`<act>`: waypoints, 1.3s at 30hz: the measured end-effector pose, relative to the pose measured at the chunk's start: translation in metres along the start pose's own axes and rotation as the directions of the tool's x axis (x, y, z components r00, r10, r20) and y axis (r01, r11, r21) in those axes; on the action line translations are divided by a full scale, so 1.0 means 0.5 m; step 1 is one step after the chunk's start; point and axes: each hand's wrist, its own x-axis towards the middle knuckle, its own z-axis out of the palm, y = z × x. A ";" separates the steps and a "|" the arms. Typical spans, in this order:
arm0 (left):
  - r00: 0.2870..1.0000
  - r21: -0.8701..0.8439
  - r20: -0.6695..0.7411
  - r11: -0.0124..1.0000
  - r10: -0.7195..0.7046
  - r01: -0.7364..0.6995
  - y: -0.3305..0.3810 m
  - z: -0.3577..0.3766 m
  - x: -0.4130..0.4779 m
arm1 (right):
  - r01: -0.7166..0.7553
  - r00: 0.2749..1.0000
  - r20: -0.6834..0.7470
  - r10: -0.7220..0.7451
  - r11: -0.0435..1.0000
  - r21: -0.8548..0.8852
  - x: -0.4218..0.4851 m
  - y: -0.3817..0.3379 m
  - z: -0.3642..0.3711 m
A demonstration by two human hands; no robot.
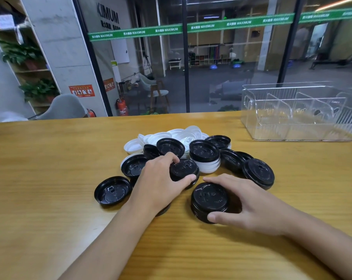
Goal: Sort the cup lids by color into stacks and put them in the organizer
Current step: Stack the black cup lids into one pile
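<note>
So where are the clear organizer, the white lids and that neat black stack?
clear organizer (292, 131): head view, on its front wall.
white lids (192, 130): head view, on a lid at the pile's far side.
black stack (209, 196): head view, on the top lid's face.

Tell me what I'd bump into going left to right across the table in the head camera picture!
From the left: upturned round black plastic lid → left hand gripping a black lid → short stack of black lids → right hand holding that stack → clear plastic organizer.
</note>
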 end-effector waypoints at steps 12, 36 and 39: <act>0.985 -0.326 0.126 0.943 0.118 -0.071 0.023 -0.051 -0.026 | -0.028 0.996 -0.079 0.039 0.989 0.143 -0.001 -0.003 -0.011; 0.904 -0.403 0.339 0.908 0.262 -0.112 0.043 -0.027 -0.046 | 0.010 0.996 -0.092 0.009 0.979 0.205 -0.002 -0.014 0.001; 0.914 -0.429 0.311 0.897 0.260 -0.109 0.040 -0.022 -0.047 | 0.006 0.995 -0.101 0.015 0.980 0.200 -0.003 -0.014 0.002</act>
